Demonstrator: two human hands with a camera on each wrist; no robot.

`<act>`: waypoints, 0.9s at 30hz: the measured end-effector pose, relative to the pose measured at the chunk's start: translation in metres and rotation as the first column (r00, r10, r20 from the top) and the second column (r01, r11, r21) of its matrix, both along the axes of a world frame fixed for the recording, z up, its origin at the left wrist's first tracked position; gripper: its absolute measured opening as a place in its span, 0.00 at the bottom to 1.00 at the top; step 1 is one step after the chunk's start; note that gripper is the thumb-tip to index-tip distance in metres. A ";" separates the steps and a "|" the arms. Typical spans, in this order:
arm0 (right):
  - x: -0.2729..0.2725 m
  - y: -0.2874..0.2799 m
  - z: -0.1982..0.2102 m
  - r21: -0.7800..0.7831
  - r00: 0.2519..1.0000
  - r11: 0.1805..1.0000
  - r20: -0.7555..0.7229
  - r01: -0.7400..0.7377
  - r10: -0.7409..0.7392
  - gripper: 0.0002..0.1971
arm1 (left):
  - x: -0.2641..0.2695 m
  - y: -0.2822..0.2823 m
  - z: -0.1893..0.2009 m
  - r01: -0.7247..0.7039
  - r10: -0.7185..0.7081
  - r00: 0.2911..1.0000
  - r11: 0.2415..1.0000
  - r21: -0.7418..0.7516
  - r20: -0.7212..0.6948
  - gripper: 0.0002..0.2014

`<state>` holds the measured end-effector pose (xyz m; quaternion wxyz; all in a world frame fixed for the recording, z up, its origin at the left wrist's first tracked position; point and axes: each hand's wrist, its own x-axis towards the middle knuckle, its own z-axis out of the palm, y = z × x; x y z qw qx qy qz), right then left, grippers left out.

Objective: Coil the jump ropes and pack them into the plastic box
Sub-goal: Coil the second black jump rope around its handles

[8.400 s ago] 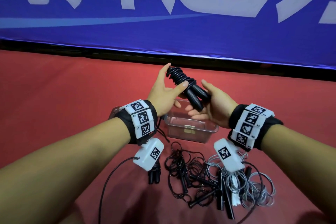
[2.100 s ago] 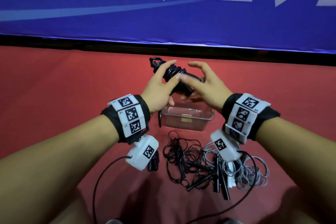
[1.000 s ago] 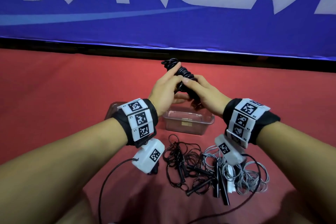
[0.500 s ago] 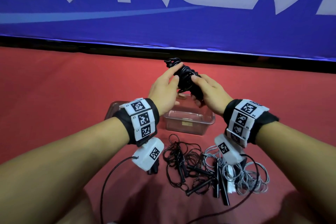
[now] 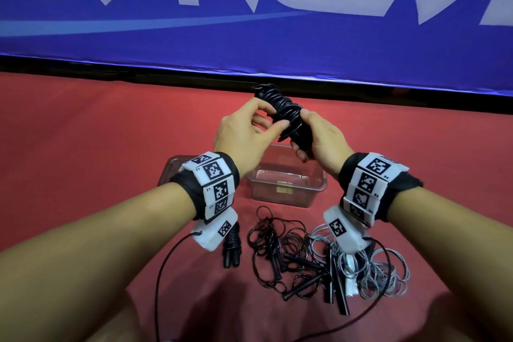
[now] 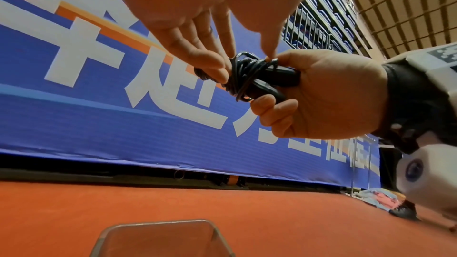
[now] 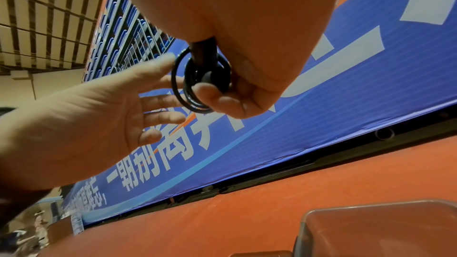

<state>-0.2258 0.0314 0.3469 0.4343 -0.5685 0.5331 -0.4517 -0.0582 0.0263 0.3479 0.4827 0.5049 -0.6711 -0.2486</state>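
Note:
A black jump rope (image 5: pixel 286 111), its cord wound round both handles, is held up above the clear plastic box (image 5: pixel 288 175). My right hand (image 5: pixel 305 133) grips the handle ends; the right wrist view shows its fingers curled round the handles and loops (image 7: pixel 197 77). My left hand (image 5: pixel 270 116) is on the left side of the bundle. Its thumb and fingertips pinch the wound cord (image 6: pixel 247 77). The box (image 7: pixel 371 228) stands on the red floor just below the hands, and I see nothing inside it.
A clear lid (image 5: pixel 172 166) lies left of the box. In front of it lie a wound black rope (image 5: pixel 231 247), a loose tangle of thin black ropes (image 5: pixel 277 253) and a grey rope heap (image 5: pixel 383 266). A blue banner (image 5: pixel 249 22) walls off the far side.
The loop that hung under my left hand two seconds ago is now wound into the bundle. My left fingers have slid down the coil. Both hands stay above the box.

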 end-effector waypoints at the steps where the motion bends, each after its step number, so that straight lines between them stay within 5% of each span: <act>1: 0.000 -0.001 0.000 0.003 1.000 1.000 0.002 0.006 -0.006 0.20 | 0.000 0.002 0.001 0.028 -0.028 1.000 1.000 -0.005 0.007 0.17; 4: 0.002 -0.001 0.000 0.032 0.999 0.999 0.033 0.031 -0.032 0.19 | -0.003 0.007 0.003 0.086 -0.080 0.992 0.995 -0.056 0.099 0.25; 15: -0.003 0.002 -0.007 -0.043 0.983 0.996 -0.168 -0.077 0.068 0.19 | -0.003 -0.003 0.000 0.068 -0.067 0.998 0.990 -0.125 0.015 0.15; 27: -0.003 -0.001 -0.013 -0.024 0.955 0.994 -0.280 -0.111 0.100 0.26 | -0.006 -0.009 -0.004 0.121 -0.099 0.983 0.982 0.142 -0.153 0.05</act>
